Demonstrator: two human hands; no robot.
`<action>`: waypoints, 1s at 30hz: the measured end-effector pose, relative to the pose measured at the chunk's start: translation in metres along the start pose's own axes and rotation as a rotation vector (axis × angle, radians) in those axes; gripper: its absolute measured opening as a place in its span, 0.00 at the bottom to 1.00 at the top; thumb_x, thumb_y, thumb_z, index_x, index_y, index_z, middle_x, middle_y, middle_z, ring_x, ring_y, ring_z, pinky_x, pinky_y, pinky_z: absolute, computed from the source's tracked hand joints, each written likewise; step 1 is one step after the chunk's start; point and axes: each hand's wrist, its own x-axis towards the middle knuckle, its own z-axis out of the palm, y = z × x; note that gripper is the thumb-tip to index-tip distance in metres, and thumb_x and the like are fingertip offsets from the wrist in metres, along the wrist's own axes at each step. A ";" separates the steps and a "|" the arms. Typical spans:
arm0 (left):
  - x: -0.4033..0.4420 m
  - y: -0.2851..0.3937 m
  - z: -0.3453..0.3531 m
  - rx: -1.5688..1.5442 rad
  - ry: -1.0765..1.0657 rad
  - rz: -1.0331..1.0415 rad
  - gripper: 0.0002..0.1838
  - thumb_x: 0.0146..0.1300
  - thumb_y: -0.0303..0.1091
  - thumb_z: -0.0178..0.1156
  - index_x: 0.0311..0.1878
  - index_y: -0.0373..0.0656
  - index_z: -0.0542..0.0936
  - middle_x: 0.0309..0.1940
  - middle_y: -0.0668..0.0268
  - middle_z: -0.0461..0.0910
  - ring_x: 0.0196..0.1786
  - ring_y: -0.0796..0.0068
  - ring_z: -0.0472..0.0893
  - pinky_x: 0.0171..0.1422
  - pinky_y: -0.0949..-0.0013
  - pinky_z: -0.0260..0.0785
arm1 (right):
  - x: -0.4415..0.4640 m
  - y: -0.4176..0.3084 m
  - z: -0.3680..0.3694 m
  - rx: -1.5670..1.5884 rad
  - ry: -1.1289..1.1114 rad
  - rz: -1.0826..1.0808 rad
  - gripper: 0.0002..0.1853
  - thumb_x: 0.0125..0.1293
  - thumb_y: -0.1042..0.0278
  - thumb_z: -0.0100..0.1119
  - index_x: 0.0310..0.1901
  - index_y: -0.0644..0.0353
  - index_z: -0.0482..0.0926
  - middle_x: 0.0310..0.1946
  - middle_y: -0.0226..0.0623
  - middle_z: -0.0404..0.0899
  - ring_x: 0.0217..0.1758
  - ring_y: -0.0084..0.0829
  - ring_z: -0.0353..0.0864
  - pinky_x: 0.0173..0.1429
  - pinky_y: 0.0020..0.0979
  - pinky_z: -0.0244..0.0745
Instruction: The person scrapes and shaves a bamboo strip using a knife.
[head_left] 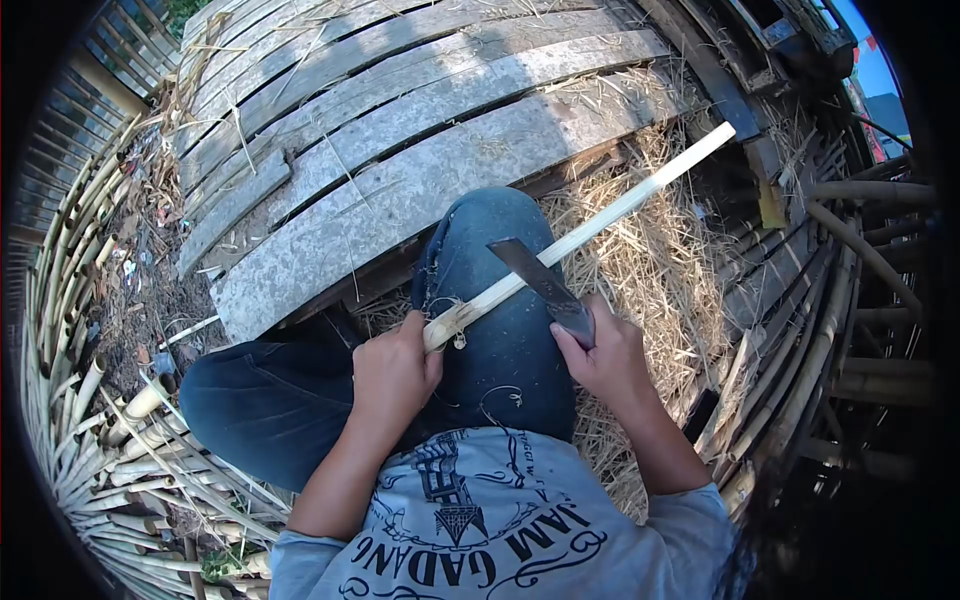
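My left hand (393,365) is closed around the near end of a long pale bamboo strip (600,220). The strip slants up and to the right across my jeans-covered knee (490,225), its far end in the air over the shavings. In my right hand (608,358) is a machete-like knife (535,275) with a dark, broad blade, gripped by its handle. The blade crosses over the strip just above the knee; I cannot tell whether its edge touches. Thin curled shavings hang on the strip near my left hand and lie on the jeans.
Weathered wooden planks (440,160) form a low platform ahead of me. Pale shavings (650,290) cover the ground to the right. Bamboo poles and pieces (130,480) are heaped at the left, with more bamboo poles (800,370) along the right. A loose short board (235,215) lies on the platform's left.
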 end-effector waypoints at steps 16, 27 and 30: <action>0.009 0.019 -0.015 -0.036 -0.012 -0.012 0.17 0.58 0.41 0.67 0.38 0.39 0.72 0.19 0.52 0.78 0.25 0.47 0.81 0.30 0.52 0.72 | -0.033 -0.010 0.017 0.311 -0.144 0.175 0.15 0.61 0.67 0.67 0.44 0.66 0.75 0.27 0.49 0.83 0.33 0.49 0.87 0.35 0.39 0.80; 0.006 0.024 -0.023 -0.139 0.080 0.149 0.11 0.66 0.39 0.61 0.42 0.41 0.74 0.26 0.56 0.81 0.29 0.54 0.83 0.30 0.57 0.72 | -0.024 0.000 0.029 0.576 -0.035 0.284 0.15 0.61 0.69 0.69 0.43 0.66 0.73 0.26 0.38 0.82 0.25 0.30 0.84 0.29 0.31 0.76; 0.004 0.020 -0.012 -0.224 -0.007 0.254 0.10 0.66 0.35 0.62 0.44 0.40 0.77 0.28 0.56 0.81 0.30 0.53 0.82 0.32 0.57 0.73 | -0.019 -0.009 0.032 0.884 0.048 0.357 0.18 0.66 0.73 0.61 0.54 0.67 0.69 0.26 0.32 0.74 0.19 0.21 0.73 0.22 0.24 0.71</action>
